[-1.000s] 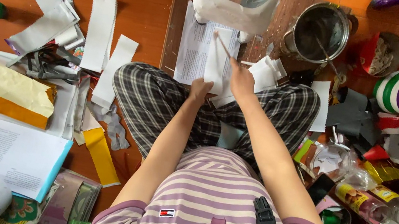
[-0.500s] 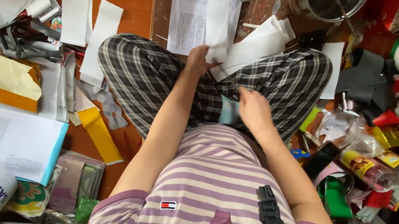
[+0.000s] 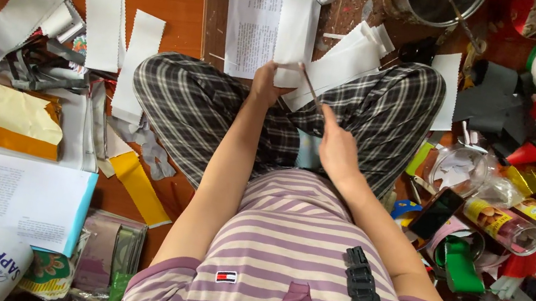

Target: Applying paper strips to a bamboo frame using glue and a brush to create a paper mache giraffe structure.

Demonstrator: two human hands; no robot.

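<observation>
Your left hand [image 3: 266, 85] is pinched shut on the near edge of a white paper strip [image 3: 296, 32]. The strip runs straight away from you, long axis fore-aft, lying over a printed sheet [image 3: 252, 21] on the floor just past your knees.

Your right hand [image 3: 335, 147] is closed around the lower end of a thin stick-like tool [image 3: 310, 86], possibly a brush handle or a blade; too slim to say which. The tool slants up and to the left from the right hand, and its tip meets the strip right beside the left-hand fingers. So the strip lies ahead and slightly left of the right hand, and the left hand is the nearer one, already on it.

More cut white strips [image 3: 348, 59] fan out over your right knee, touching the checked trousers. A metal pot [image 3: 432, 0] sits beyond them at the top edge. To your left on the floor: two loose white strips [image 3: 113, 16], a gold foil sheet [image 3: 8, 118] and a yellow strip [image 3: 138, 187]. A dark phone [image 3: 436, 212] and bottles lie to your right.
</observation>
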